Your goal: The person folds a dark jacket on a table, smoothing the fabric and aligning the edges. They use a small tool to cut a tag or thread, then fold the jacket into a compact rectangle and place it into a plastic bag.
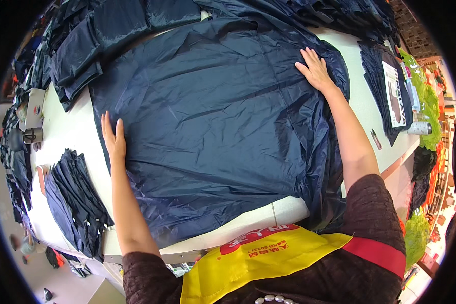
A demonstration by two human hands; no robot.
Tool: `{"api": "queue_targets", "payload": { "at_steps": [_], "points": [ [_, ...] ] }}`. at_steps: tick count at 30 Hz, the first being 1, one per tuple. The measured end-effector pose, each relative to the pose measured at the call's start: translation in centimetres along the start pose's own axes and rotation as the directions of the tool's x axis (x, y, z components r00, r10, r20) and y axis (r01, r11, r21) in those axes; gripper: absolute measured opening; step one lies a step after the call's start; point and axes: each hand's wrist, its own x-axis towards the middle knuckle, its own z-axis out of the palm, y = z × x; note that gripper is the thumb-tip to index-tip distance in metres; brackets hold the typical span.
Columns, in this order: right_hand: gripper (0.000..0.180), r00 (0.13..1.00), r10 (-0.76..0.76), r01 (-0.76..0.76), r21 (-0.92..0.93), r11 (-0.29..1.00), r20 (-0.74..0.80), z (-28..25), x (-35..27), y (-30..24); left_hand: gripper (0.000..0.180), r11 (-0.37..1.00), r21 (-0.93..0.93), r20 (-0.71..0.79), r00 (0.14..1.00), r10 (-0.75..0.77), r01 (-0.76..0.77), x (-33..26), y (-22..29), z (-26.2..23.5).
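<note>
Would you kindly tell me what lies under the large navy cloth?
The white tabletop shows around the navy cloth and appears to support it. Anything else beneath the cloth is covered and cannot be seen.

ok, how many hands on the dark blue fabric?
2. The left hand is at the left edge of the dark blue fabric; the right hand is on its upper right part. No others show.
</note>
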Motion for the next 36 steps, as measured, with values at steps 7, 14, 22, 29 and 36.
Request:
{"api": "queue_targets", "payload": {
  "at_steps": [7, 14, 22, 29, 36],
  "points": [
    [0.073, 0.963, 0.266, -0.251, -0.224, 0.942, 0.039, -6.5, -20.1, -9.0, 0.077, 0.961, 0.245, 0.167, 0.982, 0.093, -0.132, -22.5, 9.9, -8.1],
    [0.072, 0.962, 0.273, -0.258, -0.238, 0.936, 0.031, -3.0, -25.0, -1.7, 0.065, 0.965, 0.253, 0.185, 0.983, 0.016, -0.064, -30.3, 7.1, -9.5],
    [0.085, 0.957, 0.043, -0.077, 0.107, 0.991, 0.286, -7.8, -35.1, -5.5, 0.043, 0.748, -0.042, 0.016, 0.749, -0.663, 0.663, -33.7, 4.8, -13.4],
    [0.086, 0.963, 0.052, -0.022, -0.118, 0.993, 0.263, -8.4, -36.8, -10.2, 0.032, 0.578, -0.236, 0.075, 0.608, -0.791, 0.781, -32.6, 5.7, -14.1],
    [0.059, 0.95, -0.258, 0.248, -0.077, 0.966, -0.177, -10.8, -36.0, -10.2, 0.012, 0.134, -0.991, -0.022, 0.998, -0.054, -0.015, -21.7, 12.0, -24.4]
  ]
}}
